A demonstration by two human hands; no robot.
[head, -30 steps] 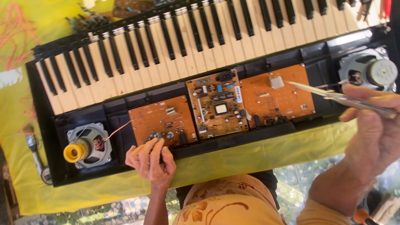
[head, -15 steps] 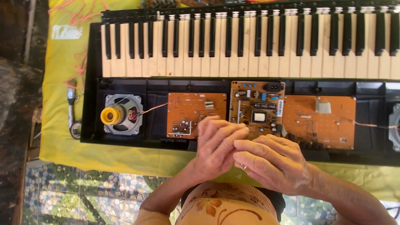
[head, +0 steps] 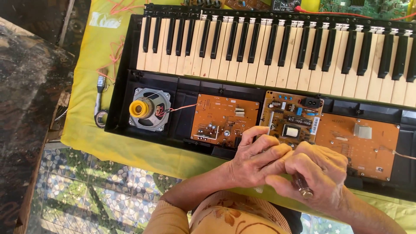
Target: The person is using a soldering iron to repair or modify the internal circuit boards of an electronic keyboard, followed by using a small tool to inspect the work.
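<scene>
We see our left hand and our right hand pressed together in the lower middle of the frame, fingers curled over each other. Our right hand is closed around a small metal tool that pokes out below its fingers. We cannot tell if our left hand holds anything. Both hands sit at the near edge of the open keyboard, which fills the top of the frame. Just above our hands lie orange circuit boards. A round speaker with a yellow middle sits to the left. A yellow cloth lies underneath.
</scene>
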